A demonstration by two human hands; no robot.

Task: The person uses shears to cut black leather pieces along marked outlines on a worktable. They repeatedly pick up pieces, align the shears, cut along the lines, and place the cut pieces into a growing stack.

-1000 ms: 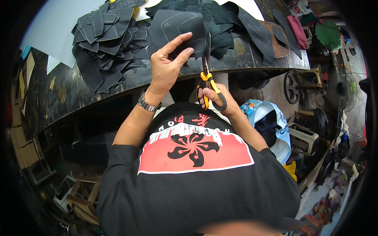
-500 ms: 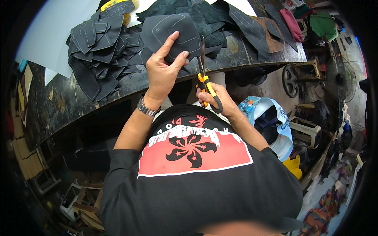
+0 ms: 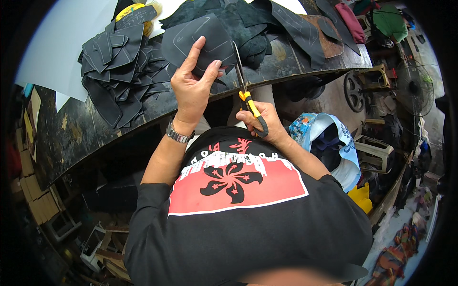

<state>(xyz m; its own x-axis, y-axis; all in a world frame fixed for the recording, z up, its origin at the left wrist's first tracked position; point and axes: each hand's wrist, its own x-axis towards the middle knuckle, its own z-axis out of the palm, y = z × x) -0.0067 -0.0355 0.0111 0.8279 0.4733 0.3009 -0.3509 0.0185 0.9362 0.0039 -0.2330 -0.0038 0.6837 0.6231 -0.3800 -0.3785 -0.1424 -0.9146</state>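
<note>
My left hand [image 3: 193, 90] grips a black leather piece [image 3: 199, 44] with pale outlines drawn on it. The index finger lies across its face, and the thumb rests at the lower edge. In my right hand [image 3: 263, 121] is a pair of scissors [image 3: 249, 101] with yellow and black handles. Its long blades point away from me and lie along the right edge of the leather piece; whether they touch it is hard to tell. Left of the held piece, cut black leather pieces [image 3: 112, 62] form a loose pile. Dark leather scraps [image 3: 250, 35] are heaped just beyond the blades.
The dark worn table [image 3: 71, 128] ends just in front of me. Beyond the pile sits a yellow round object [image 3: 131, 14]. More marked leather [image 3: 303, 38] and a brown board [image 3: 329, 52] lie at right. Below the table's right end stands a light blue bag [image 3: 346, 164].
The leather piece and my left hand have shifted slightly left. The scissor handles have come closer together in view, and the blade tips now lean further left.
</note>
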